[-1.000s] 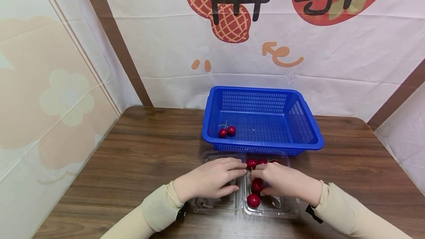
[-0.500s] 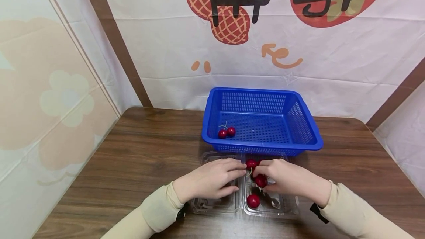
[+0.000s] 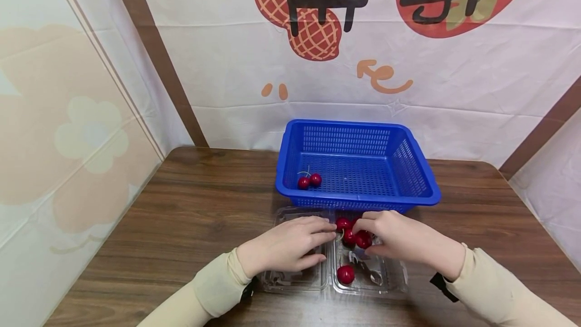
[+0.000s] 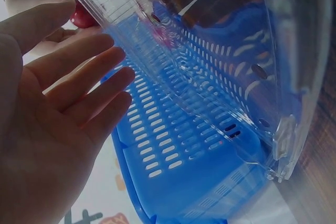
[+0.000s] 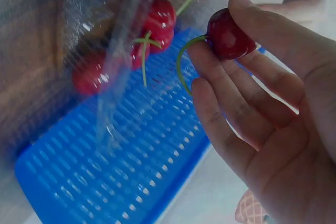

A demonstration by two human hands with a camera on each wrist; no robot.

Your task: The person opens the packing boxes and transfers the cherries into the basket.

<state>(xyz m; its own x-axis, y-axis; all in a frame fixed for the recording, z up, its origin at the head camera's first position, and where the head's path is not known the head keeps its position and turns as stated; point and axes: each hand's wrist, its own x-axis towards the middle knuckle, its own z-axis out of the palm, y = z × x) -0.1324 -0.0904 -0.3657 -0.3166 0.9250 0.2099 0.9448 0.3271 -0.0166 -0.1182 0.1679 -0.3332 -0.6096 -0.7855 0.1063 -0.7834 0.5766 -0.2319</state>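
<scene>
My right hand [image 3: 406, 233] pinches a shiny dark red cherry [image 5: 228, 34] with a curved green stem between thumb and fingers, over the right half of a clear plastic clamshell box [image 3: 333, 286]. Other cherries [image 5: 157, 17] lie in that half close to the fingertips. A single cherry [image 3: 346, 274] sits apart, nearer the front. My left hand [image 3: 290, 243] lies flat over the box's left half, fingers straight, fingertips right at the ridge between the halves. In the left wrist view the left hand [image 4: 63, 87] holds nothing.
Right behind the box stands a blue perforated basket [image 3: 358, 199]. Two cherries [image 3: 309, 181] with joined stems lie in its front left corner. A wood-grain table [image 3: 204, 206] carries everything, and a printed white cloth [image 3: 227, 54] hangs behind it.
My right hand has moved back and to the right, carrying the pinched cherry away from the lone front one. The left hand has stayed in place.
</scene>
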